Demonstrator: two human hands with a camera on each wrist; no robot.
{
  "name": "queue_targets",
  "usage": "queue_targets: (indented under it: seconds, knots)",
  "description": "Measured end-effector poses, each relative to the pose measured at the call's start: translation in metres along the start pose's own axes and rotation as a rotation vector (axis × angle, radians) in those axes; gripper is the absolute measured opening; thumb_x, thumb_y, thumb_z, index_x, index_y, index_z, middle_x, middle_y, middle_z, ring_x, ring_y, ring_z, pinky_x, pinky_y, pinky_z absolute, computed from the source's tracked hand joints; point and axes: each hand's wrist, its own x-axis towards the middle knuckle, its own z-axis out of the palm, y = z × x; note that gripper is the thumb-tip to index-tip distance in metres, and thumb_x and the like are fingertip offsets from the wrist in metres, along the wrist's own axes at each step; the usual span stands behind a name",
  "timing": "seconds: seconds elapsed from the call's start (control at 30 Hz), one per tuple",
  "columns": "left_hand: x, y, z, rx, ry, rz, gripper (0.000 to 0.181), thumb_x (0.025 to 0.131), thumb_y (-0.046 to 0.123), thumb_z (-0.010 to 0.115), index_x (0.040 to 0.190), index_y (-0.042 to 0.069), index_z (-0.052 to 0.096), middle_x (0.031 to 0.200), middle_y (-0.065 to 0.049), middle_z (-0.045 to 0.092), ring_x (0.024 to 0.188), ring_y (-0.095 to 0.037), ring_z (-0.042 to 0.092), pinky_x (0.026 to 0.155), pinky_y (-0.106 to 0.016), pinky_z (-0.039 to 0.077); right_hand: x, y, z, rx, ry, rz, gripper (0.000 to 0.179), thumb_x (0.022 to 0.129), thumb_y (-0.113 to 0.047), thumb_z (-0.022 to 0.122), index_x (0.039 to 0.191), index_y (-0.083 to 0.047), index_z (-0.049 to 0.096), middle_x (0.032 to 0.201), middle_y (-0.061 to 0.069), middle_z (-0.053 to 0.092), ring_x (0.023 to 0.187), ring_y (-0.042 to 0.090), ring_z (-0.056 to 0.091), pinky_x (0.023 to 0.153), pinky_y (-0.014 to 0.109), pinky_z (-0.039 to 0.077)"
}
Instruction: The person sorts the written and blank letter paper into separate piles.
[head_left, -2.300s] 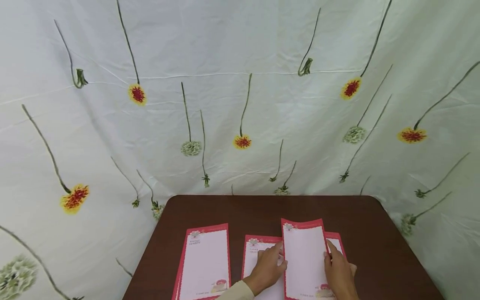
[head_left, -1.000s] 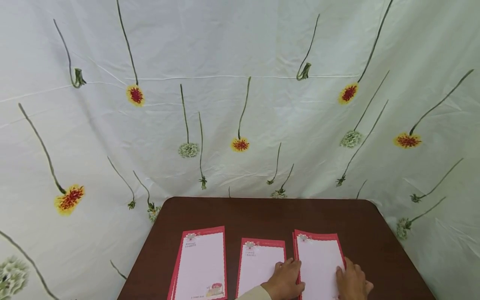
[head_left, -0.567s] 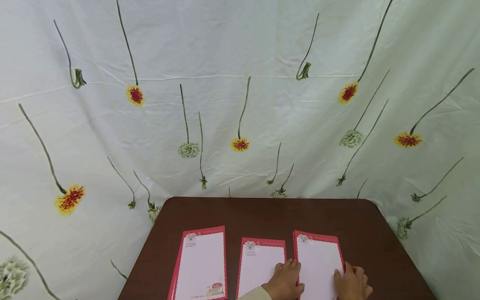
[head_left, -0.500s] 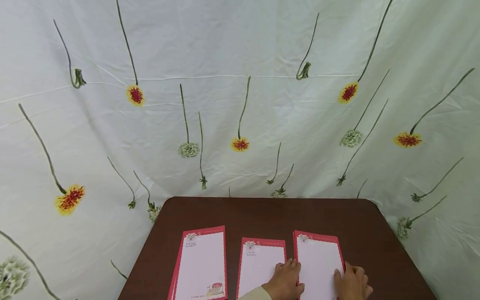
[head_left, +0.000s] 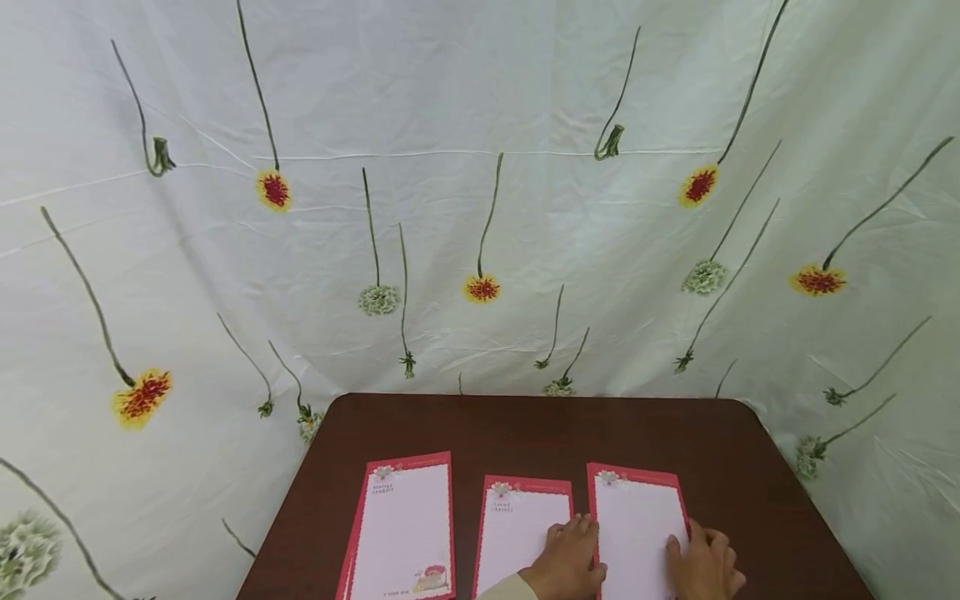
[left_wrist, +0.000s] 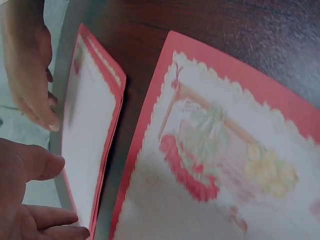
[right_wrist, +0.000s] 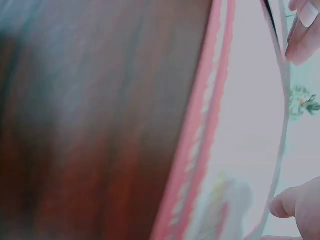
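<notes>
My 2 hands are at the long sides of the right stack of paper (head_left: 636,525), which sits on the right half of the brown table (head_left: 525,429). My left hand (head_left: 566,560) is at its left edge, fingers stretched forward and only a little bent, with the thumb reaching toward the face of the paper. My right hand (head_left: 705,565) is at the right edge, thumb over the paper and the other fingers off to its outer side. Neither fist is clenched: the fingers are loose on both hands, set along the edges rather than wrapped round the paper. How hard they press, I cannot tell.

From my wrists I see at least 2 red borders, 1 just behind the other, along the edge of this stack. Its top sheet is white, with a printed white flower (head_left: 609,477) in the upper left corner.

Just left of it lies the middle paper (head_left: 517,529), its lower right part hidden by my left hand and cream sleeve (head_left: 513,588). Farther left, apart from the others, is the left stack (head_left: 405,529), a second red edge showing along its left side. A small printed drawing (head_left: 432,578) marks its lower right corner. Behind the table hangs a pale cloth (head_left: 450,108) patterned with long-stemmed flowers.
</notes>
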Motion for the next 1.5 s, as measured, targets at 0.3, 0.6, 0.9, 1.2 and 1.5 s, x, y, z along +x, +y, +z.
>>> queue_targets:
  seconds: [0.3, 0.6, 0.9, 1.2, 1.5]
  knots:
    - [-0.032, -0.043, -0.014, 0.033, 0.362, -0.039, 0.044, 0.098, 0.028, 0.067, 0.135, 0.003, 0.066, 0.143, -0.016, 0.063, 0.134, -0.032, 0.058, 0.100, -0.049, 0.043, -0.025, -0.036, 0.009, 0.019, 0.003, -0.295, 0.055, 0.101, -0.028, 0.062, 0.143, 0.006, 0.055, 0.144, 0.031, 0.047, 0.127, 0.055, 0.044, 0.092, 0.072, 0.033]
    - [-0.067, -0.098, -0.021, -0.080, 0.373, -0.230, 0.059, 0.098, 0.028, 0.070, 0.141, -0.010, 0.056, 0.158, -0.033, 0.041, 0.146, -0.051, 0.039, 0.105, -0.066, 0.032, -0.051, -0.069, 0.034, -0.017, -0.091, -0.416, 0.056, 0.104, -0.036, 0.062, 0.144, 0.003, 0.057, 0.153, 0.030, 0.043, 0.139, 0.051, 0.039, 0.097, 0.074, 0.031]
    - [-0.086, -0.125, -0.015, -0.132, 0.404, -0.262, 0.066, 0.103, 0.034, 0.063, 0.141, -0.019, 0.052, 0.160, -0.038, 0.035, 0.147, -0.056, 0.033, 0.105, -0.073, 0.025, -0.069, -0.086, 0.054, -0.122, -0.121, -0.423, 0.059, 0.098, -0.040, 0.070, 0.134, 0.006, 0.064, 0.149, 0.031, 0.046, 0.134, 0.047, 0.043, 0.099, 0.072, 0.034]
    - [-0.089, -0.120, -0.017, -0.073, 0.326, -0.294, 0.064, 0.100, 0.035, 0.066, 0.145, -0.010, 0.055, 0.164, -0.031, 0.036, 0.150, -0.051, 0.033, 0.109, -0.072, 0.027, -0.076, -0.084, 0.067, -0.138, -0.100, -0.436, 0.064, 0.095, -0.044, 0.072, 0.130, 0.009, 0.065, 0.145, 0.032, 0.049, 0.130, 0.046, 0.044, 0.097, 0.069, 0.035]
    - [-0.088, -0.112, -0.015, -0.119, 0.362, -0.284, 0.061, 0.100, 0.032, 0.068, 0.141, -0.011, 0.057, 0.161, -0.033, 0.039, 0.147, -0.053, 0.036, 0.106, -0.073, 0.028, -0.078, -0.091, 0.065, -0.140, -0.142, -0.409, 0.066, 0.094, -0.044, 0.072, 0.130, 0.011, 0.064, 0.146, 0.031, 0.049, 0.131, 0.046, 0.045, 0.100, 0.071, 0.035]
